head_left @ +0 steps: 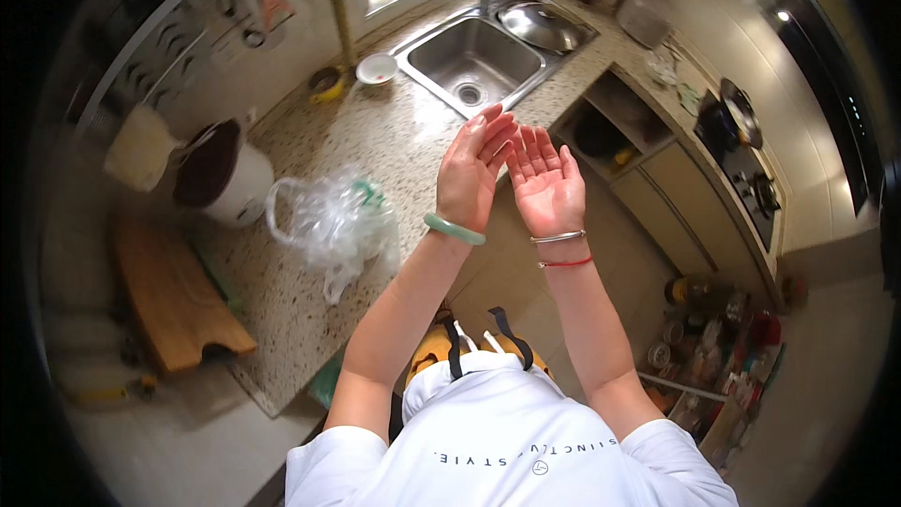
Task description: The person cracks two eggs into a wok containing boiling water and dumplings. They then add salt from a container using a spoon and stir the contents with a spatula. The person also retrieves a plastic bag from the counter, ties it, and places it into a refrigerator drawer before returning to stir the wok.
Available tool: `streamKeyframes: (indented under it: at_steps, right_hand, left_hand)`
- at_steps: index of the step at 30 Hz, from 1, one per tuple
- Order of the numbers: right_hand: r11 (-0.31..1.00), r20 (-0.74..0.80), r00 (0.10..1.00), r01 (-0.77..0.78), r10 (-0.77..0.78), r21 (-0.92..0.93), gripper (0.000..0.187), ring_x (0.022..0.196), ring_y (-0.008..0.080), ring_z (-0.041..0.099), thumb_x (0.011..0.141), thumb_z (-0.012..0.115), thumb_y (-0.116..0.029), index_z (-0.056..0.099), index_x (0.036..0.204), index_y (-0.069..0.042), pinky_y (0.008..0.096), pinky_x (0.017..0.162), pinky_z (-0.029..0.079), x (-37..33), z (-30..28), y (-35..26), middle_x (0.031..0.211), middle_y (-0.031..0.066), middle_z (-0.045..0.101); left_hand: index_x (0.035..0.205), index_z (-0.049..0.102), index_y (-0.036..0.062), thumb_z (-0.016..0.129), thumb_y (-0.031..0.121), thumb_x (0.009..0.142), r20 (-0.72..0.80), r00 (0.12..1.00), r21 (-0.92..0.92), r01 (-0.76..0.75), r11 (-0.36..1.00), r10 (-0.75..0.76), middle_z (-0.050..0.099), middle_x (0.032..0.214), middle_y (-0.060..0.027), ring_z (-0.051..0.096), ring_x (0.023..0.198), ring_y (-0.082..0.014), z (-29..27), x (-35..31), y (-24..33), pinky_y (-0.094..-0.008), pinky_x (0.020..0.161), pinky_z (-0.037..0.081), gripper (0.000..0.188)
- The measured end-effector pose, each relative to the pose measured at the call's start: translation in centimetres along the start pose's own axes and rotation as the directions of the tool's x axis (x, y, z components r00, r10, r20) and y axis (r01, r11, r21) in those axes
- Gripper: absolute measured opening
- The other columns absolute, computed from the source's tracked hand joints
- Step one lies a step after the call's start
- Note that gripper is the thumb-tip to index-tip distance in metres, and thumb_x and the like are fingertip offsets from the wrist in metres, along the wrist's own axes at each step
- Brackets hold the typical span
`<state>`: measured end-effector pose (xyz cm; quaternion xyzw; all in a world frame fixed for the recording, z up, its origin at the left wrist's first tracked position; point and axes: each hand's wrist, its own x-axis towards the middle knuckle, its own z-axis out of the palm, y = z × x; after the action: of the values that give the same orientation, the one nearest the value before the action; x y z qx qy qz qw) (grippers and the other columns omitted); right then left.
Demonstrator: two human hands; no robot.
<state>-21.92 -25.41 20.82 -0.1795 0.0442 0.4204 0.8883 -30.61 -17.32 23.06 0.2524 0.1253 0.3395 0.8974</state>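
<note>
My left hand is raised in front of me, palm turned inward, fingers stretched out; it holds nothing. Beside it, my right hand lies palm up with its fingers extended and nothing in it. The fingertips of both hands come close together, and whether they touch I cannot tell. A pale green bangle circles my left wrist. On my right wrist are a silver bangle and a red string bracelet. Left of my left forearm, a clear plastic bag sits crumpled on the speckled countertop.
Beyond my hands is a steel sink with a round metal lid at its right. A white bowl and yellow tape roll stand left of it. Further left are a white bin and wooden board. A stove is at right.
</note>
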Motion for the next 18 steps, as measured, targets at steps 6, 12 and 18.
streamKeyframes:
  at_steps: [6, 12, 18]
  right_hand:
    - [0.979, -0.041, 0.979, 0.199, -0.201, -0.046, 0.035, 0.114, 0.0277, 0.049, 0.096, 0.039, -0.027, 0.049, 0.114, 0.001, 0.0417, 0.099, 0.040, 0.5, -0.8, -6.9, 0.120, 0.0148, 0.052]
    - [0.945, -0.057, 0.944, 0.321, -0.325, -0.066, 0.032, 0.111, 0.0257, 0.050, 0.094, 0.042, -0.024, 0.048, 0.114, 0.001, 0.0392, 0.098, 0.042, 0.5, -1.5, -13.6, 0.117, 0.0139, 0.052]
    - [0.935, -0.002, 0.938, 0.347, -0.348, -0.071, 0.029, 0.109, 0.0236, 0.051, 0.093, 0.045, -0.021, 0.048, 0.113, 0.000, 0.0379, 0.096, 0.043, 1.7, -2.9, -21.3, 0.115, 0.0130, 0.052]
  left_hand:
    - [0.121, 0.047, -0.0022, 0.045, 0.015, 0.093, 0.071, 0.980, 0.054, 0.182, 0.982, -0.185, 0.056, 0.114, -0.0139, 0.052, 0.108, -0.0202, 3.3, 3.9, -5.4, -0.0334, 0.096, 0.041, 0.033]
    - [0.118, 0.049, -0.0022, 0.049, 0.010, 0.090, 0.140, 0.942, 0.032, 0.304, 0.952, -0.306, 0.057, 0.111, -0.0132, 0.054, 0.106, -0.0192, 8.3, 6.6, -10.6, -0.0312, 0.094, 0.043, 0.031]
    - [0.117, 0.050, -0.0016, 0.057, 0.008, 0.084, 0.276, 0.915, 0.395, 0.171, 0.903, -0.294, 0.055, 0.112, -0.0093, 0.052, 0.103, -0.0148, 13.8, 8.8, -15.5, -0.0279, 0.093, 0.041, 0.035]
